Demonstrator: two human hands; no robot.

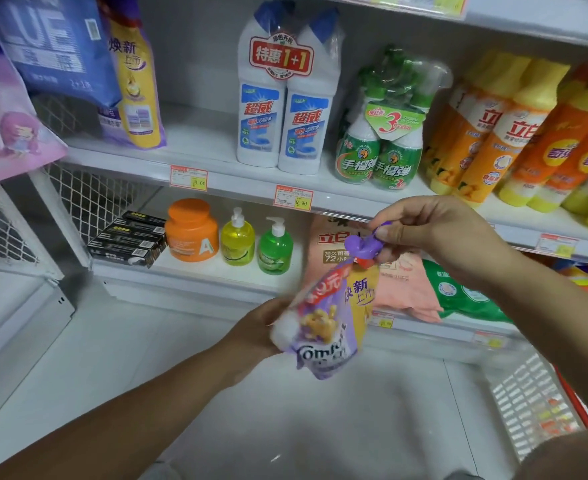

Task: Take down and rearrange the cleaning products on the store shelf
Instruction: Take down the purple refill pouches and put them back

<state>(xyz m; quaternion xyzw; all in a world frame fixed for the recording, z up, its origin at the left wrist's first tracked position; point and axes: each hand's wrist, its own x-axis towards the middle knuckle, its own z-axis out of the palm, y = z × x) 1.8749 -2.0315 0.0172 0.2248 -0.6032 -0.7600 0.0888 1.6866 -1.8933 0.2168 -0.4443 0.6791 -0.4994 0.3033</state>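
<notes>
Right fingers (388, 232) pinch the cap (360, 247); left hand (258, 327) grips the pouch (323, 334).

Shop, cleaning-goods aisle. White metal shelves (237, 183) in tiers. Red-and-yellow price tags (188, 177) clipped on shelf edges, printed 8.00 and 9.90. Shrink-wrapped twin pack of white bottles (287, 109) with "1+1" promo sticker; green three-pack (382, 140) just right of it. Row of identical orange bottles (493, 143) at right. Wire mesh panel (88, 199) closing left end. Pump bottles (238, 239), stacked black boxes (130, 239) on lower shelf.
</notes>
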